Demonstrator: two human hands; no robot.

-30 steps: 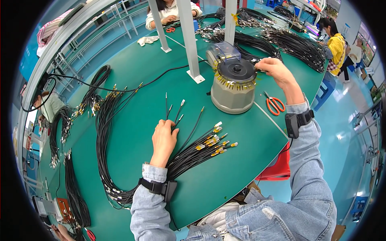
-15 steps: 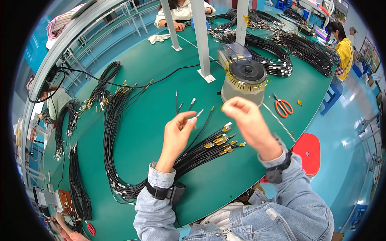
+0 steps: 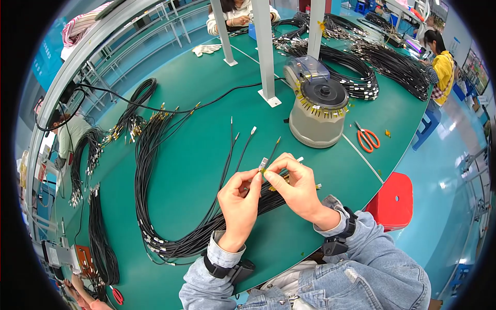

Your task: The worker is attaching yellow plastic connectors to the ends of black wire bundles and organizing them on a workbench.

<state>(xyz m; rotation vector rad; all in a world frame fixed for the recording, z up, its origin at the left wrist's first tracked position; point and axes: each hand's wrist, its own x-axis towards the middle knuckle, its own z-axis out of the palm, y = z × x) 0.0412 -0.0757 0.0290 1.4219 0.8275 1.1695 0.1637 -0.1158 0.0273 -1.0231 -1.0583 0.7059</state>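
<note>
Fingertips of my left hand (image 3: 239,202) pinch the end of a black cable, just below its silvery-white connector (image 3: 264,163). Against that connector, my right hand (image 3: 298,190) is closed on a small piece of yellow tape (image 3: 263,171). Both hands almost touch. Under and behind them runs a long curved bundle of black cables (image 3: 147,206), many ends wrapped in yellow tape; my hands hide part of those ends. Several loose cable ends (image 3: 233,150) point away from me beyond my left hand.
A round grey tape dispenser (image 3: 318,124) with yellow strips round its rim stands right of centre, beside a metal post (image 3: 266,67). Orange-handled scissors (image 3: 368,139) lie to its right. More cable bundles (image 3: 98,232) lie left. A red stool (image 3: 392,201) stands at the right. Other people sit around the table.
My right hand has come down and left from near the dispenser, bringing the yellow tape to the connector. My left hand has moved slightly right and down to meet it.
</note>
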